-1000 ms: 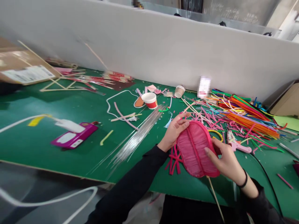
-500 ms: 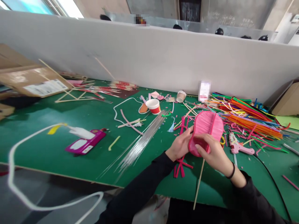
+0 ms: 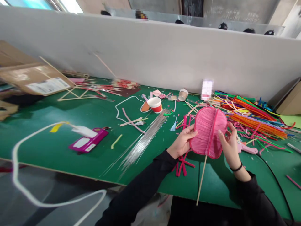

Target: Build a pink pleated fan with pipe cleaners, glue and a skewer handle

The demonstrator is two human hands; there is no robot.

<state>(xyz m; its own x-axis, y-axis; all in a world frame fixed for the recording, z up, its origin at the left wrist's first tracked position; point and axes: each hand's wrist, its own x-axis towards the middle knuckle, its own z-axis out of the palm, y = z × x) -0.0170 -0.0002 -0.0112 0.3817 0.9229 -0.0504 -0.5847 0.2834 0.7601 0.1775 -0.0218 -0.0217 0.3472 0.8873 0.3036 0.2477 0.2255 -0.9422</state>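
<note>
A pink hand fan [image 3: 204,131] with a darker pink rim and centre rib is held up above the table, its thin wooden stick [image 3: 201,182] pointing down toward me. My left hand [image 3: 182,141] grips the fan's left edge, thumb on the front face. On the right edge, my right hand [image 3: 229,146] holds it with the thumb on the front and the fingers partly hidden behind. Dark pink strips [image 3: 183,164] lie on the table below my left hand. Beyond my right hand rests a pink glue gun [image 3: 246,148], partly covered by that hand.
Bundles of coloured pipe cleaners [image 3: 258,124] spread over the right side. Left of the fan lie thin clear rods [image 3: 145,141], a paper cup [image 3: 155,105] and a purple power strip [image 3: 89,142] with a white cable. A cardboard box [image 3: 35,81] stands far left; a white partition [image 3: 141,53] closes the back.
My right hand has moved from across the fan's lower front to its right edge, uncovering the face. The fan now faces me more squarely. My left hand stays on the left edge.
</note>
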